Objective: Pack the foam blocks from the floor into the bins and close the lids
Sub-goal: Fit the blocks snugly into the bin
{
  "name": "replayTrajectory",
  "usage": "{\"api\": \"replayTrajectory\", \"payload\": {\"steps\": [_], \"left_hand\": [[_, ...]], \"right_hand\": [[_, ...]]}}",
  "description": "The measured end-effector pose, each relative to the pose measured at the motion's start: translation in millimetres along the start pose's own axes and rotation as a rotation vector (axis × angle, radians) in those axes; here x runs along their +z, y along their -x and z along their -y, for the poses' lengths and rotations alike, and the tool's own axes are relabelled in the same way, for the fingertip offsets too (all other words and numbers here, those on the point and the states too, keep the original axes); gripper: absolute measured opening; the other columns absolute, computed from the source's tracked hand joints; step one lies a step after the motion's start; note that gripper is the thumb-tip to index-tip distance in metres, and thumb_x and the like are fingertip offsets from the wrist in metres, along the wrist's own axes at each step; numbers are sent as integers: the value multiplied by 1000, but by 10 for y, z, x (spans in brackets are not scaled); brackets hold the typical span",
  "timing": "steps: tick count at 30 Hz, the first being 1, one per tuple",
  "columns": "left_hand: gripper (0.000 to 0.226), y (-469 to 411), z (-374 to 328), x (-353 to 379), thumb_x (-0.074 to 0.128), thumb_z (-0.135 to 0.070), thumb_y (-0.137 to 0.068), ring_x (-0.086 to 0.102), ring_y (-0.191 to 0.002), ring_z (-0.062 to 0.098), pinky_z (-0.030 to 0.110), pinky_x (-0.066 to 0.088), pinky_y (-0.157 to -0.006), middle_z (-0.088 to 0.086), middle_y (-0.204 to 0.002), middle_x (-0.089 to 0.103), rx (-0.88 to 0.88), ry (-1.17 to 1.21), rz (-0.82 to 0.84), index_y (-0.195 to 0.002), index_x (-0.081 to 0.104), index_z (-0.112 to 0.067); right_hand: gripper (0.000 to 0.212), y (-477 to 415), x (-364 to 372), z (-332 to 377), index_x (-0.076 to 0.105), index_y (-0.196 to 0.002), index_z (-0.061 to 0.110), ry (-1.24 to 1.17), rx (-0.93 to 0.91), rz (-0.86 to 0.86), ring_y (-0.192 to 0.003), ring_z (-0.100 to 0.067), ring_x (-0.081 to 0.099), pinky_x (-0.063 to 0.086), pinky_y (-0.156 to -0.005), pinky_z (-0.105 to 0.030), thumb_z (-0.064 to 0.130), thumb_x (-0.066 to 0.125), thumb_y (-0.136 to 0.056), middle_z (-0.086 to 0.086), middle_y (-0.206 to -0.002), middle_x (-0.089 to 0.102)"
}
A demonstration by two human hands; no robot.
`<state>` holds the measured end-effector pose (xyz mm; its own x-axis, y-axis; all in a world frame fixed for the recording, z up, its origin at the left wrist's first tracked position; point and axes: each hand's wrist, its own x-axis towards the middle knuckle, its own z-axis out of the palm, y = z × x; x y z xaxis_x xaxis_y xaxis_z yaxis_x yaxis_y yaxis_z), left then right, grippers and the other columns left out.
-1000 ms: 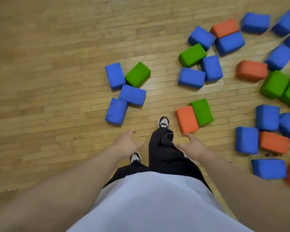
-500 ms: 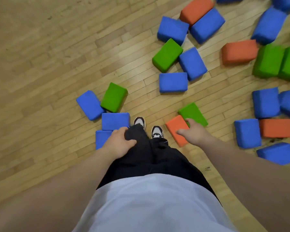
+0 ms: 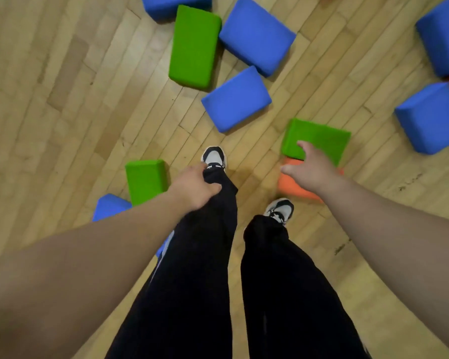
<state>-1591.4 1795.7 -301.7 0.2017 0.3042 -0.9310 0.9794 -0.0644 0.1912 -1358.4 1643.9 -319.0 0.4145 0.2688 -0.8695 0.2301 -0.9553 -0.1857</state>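
We look straight down on a person's two bare arms reaching toward a wooden floor point(image 3: 62, 125) scattered with foam blocks. The right hand point(image 3: 310, 173) is spread wide and holds nothing. Its fingers point(image 3: 302, 147) stretch over the near edge of a green block point(image 3: 322, 138). An orange block point(image 3: 292, 189) lies under the palm and thumb, touching the green one. We cannot tell whether the hand presses the green block or hovers just above it. We judge that it is splayed like this to span a broad, soft face and take one block, perhaps both, in a single grab. The left hand point(image 3: 195, 189) is clenched on a fold of the black trouser leg point(image 3: 213, 229) near the knee, we think to hitch the cloth up or to steady the body for bending low. Just outside that fist lies a second green block point(image 3: 145, 180), and a blue block point(image 3: 109, 206) is partly hidden behind the forearm. Ahead of both hands, well beyond the fingers, lie another blue block point(image 3: 236, 99) and a large green block point(image 3: 193, 45). The blocks are brick-shaped with rounded corners and a matt, cloth-like skin in one plain colour, and they look light and squashy. No bin or lid is in view, so we judge the packing far from done.
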Motion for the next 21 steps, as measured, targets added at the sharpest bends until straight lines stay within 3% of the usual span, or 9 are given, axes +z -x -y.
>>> {"api": "replayTrajectory", "payload": {"steps": [4, 9, 12, 15, 18, 21], "left_hand": [[82, -1142, -410, 601, 68, -49, -88, 54, -124, 28, 36, 46, -97, 6, -147, 48, 57, -66, 38, -157, 29, -27], [96, -2476, -955, 1695, 75, -46, -86, 47, -137, 23, 18, 35, -89, 10, -157, 39, 177, -13, 47, -161, 19, -24], [110, -3030, -1227, 2274, 82, -43, -81, 42, -142, 21, 24, 37, -109, 9, -161, 36, 212, 128, 10, -162, 11, -22], [113, -3319, -1407, 2651, 86, -40, -77, 48, -136, 16, 19, 35, -110, -1, -155, 44, 295, 234, -18, -162, 12, -26], [122, -3365, -1434, 2758, 83, -57, -58, 54, -130, 16, 40, 46, -111, -7, -146, 50, 363, 293, -42, -158, 14, -40], [117, -3190, -1436, 2613, 82, -57, -61, 53, -125, 18, 47, 47, -109, -3, -141, 44, 379, 265, -61, -155, 11, -52]], "right_hand": [[99, -876, 446, -782, 26, -159, 21, -85, 112, -55, -149, -28, 28, 26, -120, -37, 40, 81, -80, -16, -161, 29], [117, -1897, 959, -1954, 9, -162, 23, -135, 232, -257, -154, -28, 13, 14, -124, -38, 56, 81, -76, -16, -165, 20], [125, -2363, 1086, -2525, 2, -161, 26, -161, 305, -424, -151, -34, 18, 17, -123, -44, 69, 76, -71, -20, -163, 20], [124, -2634, 1143, -2804, 2, -161, 27, -209, 239, -517, -150, -28, 27, 26, -121, -49, 69, 75, -70, -8, -165, 23], [122, -2631, 1181, -2837, 1, -160, 34, -248, 175, -554, -149, -21, 32, 29, -119, -51, 67, 77, -71, 4, -166, 25], [125, -2478, 1249, -2820, 0, -160, 35, -353, 152, -552, -146, -24, 37, 33, -117, -49, 70, 78, -68, 2, -164, 29]]}}
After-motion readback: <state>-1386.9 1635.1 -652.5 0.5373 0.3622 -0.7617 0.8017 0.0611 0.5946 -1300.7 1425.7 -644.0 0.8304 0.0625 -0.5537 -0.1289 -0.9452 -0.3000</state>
